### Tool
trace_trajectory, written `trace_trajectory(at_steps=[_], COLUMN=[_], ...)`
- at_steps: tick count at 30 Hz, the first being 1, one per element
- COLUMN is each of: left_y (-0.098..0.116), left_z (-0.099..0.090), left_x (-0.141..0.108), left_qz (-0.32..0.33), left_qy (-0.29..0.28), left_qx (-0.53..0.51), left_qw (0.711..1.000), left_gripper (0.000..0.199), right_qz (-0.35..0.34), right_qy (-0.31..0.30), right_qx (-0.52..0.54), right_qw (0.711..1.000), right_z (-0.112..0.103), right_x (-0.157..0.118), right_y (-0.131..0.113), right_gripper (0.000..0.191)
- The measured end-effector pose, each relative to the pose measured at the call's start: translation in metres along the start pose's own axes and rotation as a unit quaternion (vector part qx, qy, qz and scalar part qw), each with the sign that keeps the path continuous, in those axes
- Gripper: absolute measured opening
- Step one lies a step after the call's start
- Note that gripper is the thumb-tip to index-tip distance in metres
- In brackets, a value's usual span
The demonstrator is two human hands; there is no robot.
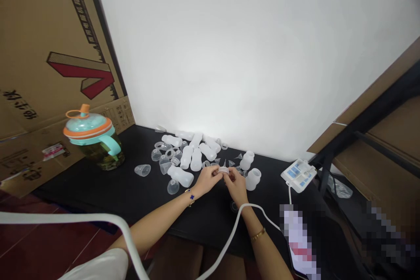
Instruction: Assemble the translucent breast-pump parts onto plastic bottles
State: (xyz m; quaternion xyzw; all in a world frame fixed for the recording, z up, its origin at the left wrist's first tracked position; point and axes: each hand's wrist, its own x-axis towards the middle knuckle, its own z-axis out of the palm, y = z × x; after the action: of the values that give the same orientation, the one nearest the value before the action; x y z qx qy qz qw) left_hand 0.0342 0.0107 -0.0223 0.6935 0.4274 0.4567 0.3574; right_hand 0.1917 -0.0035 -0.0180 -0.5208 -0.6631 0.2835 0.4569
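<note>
Head view: left hand (206,179) and right hand (236,183) in tight pinch on white ring (223,169) (room on tabletop (147,194) toward front edge (179,231)).

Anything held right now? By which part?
A small whitish ring-shaped piece, held by its opposite sides between the left hand and right hand.

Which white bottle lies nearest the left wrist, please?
The foremost white bottle on the left, just beyond the blue-charmed bracelet; others are farther back or past the right hand.
</note>
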Motion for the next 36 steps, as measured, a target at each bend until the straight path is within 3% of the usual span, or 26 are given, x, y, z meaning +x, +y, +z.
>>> trace_trajectory(at_steps=[36], left_y=[0.0065], left_z=[-0.0032], left_x=[-0.0021], left_qz=[0.008], left_qy=[0.027], left_qx=[0.055], left_qw=[0.998], left_gripper=[0.037], right_qz=[-0.006], right_qy=[-0.001], right_qx=[0.010], right_qw=[1.000], right_z=[0.0004], right_x=[-0.0004], right_y=[-0.0037], right_gripper=[0.029])
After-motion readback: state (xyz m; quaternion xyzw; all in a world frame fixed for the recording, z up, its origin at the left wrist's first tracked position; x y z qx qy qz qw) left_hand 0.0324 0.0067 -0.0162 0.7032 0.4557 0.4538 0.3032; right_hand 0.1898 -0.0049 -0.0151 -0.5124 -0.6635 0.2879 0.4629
